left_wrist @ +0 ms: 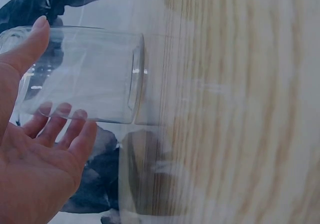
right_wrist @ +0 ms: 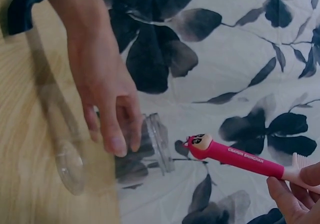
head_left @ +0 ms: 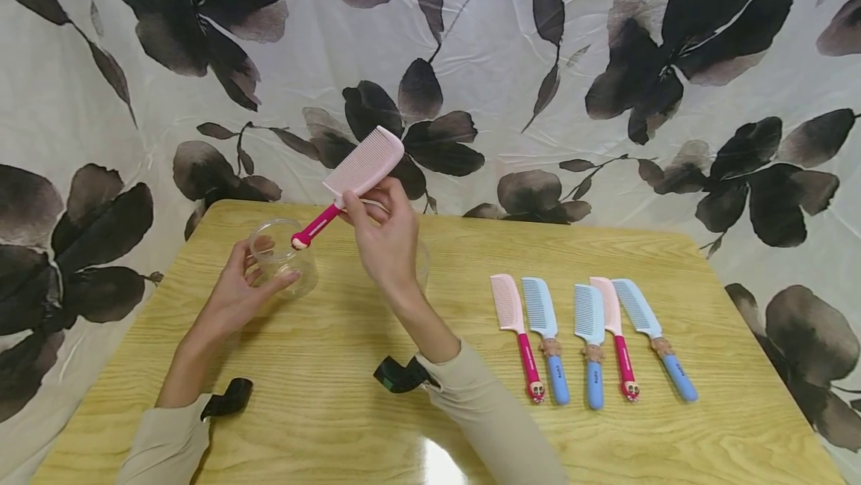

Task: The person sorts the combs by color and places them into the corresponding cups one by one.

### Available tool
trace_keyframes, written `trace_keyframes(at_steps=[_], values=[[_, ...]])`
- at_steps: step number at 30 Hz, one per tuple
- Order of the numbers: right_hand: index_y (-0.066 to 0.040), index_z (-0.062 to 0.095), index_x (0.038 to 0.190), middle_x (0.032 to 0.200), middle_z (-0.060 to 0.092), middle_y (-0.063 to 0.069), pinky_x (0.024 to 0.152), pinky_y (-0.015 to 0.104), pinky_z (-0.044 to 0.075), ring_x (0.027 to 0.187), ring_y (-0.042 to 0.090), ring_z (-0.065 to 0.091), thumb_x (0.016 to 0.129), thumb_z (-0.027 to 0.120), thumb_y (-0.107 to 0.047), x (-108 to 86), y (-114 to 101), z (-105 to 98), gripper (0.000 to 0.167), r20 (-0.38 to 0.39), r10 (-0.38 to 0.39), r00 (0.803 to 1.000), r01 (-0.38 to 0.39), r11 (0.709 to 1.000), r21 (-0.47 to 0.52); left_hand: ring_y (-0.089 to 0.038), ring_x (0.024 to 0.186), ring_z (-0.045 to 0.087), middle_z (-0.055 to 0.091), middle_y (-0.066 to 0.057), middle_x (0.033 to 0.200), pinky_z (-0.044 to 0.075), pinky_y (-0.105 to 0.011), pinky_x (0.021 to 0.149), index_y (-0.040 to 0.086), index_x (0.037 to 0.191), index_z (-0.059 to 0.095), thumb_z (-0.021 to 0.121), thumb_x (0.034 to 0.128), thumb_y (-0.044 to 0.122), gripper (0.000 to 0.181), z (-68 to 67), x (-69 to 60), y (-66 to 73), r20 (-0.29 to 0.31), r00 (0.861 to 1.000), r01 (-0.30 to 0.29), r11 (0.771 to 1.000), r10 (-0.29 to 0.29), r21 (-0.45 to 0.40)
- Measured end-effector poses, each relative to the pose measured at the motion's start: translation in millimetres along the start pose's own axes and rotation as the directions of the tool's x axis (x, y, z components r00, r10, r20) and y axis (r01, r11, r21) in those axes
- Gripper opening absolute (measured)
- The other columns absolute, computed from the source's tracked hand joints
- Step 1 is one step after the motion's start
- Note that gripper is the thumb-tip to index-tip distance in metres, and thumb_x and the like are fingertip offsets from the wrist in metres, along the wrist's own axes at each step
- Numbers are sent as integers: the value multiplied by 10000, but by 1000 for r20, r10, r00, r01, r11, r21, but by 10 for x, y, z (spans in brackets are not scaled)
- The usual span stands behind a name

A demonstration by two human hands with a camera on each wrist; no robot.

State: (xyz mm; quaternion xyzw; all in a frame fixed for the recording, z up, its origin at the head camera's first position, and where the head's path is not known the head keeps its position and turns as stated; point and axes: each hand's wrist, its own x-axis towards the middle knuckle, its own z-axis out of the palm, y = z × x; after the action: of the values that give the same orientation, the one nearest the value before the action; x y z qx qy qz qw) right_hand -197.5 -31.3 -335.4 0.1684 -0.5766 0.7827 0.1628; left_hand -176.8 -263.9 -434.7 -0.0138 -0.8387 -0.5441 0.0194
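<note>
Clear jar [left_wrist: 95,74], one: no comb visible inside; left hand [head_left: 244,285] curled round its wall. Pink comb [head_left: 368,162] with magenta handle, one: pinched between thumb and fingers of the right hand [head_left: 389,235], right of the jar, handle end near the jar's mouth, outside it. Two pink combs [head_left: 509,304] and three blue combs [head_left: 588,313]: lying on the bench [head_left: 323,410], well right of the jar, untouched. Second clear container [head_left: 423,264], one: right of the jar, largely hidden, contents unclear. Progress, as judged: filling seems barely begun; one comb in hand, five remaining.
</note>
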Motion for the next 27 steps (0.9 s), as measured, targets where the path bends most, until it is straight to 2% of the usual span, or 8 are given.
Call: trace_keyframes(at_steps=[10, 18, 27], values=[[131, 555, 1150, 1034, 678, 305, 771, 340, 637, 893, 408, 734, 952, 677, 62, 56, 171, 179, 243, 8, -45, 999, 45, 997, -66, -484, 1469, 262, 285, -279, 1587, 218, -645, 1201, -29, 1531, 209, 794, 931, 232, 878, 5, 6, -14, -4, 1000, -7, 1000, 7, -28], [87, 579, 1149, 1035, 706, 239, 779, 246, 616, 902, 296, 753, 962, 681, 26, 22, 311, 313, 221, 32, -37, 999, 42, 983, -178, -487, 1473, 251, 279, -266, 1578, 219, -659, 1195, -11, 1548, 180, 789, 934, 265, 908, 2, -13, 3, 15, 1000, 3, 1000, -3, -27], [46, 608, 1134, 1029, 724, 187, 759, 161, 585, 886, 183, 747, 953, 703, -5, -12, 444, 442, 211, 57, 3, 998, 15, 951, -308, -480, 1468, 267, 262, -262, 1588, 225, -655, 1196, -5, 1548, 167, 791, 932, 250, 913, -17, -14, -7, 16, 1000, 6, 999, -5, -33]])
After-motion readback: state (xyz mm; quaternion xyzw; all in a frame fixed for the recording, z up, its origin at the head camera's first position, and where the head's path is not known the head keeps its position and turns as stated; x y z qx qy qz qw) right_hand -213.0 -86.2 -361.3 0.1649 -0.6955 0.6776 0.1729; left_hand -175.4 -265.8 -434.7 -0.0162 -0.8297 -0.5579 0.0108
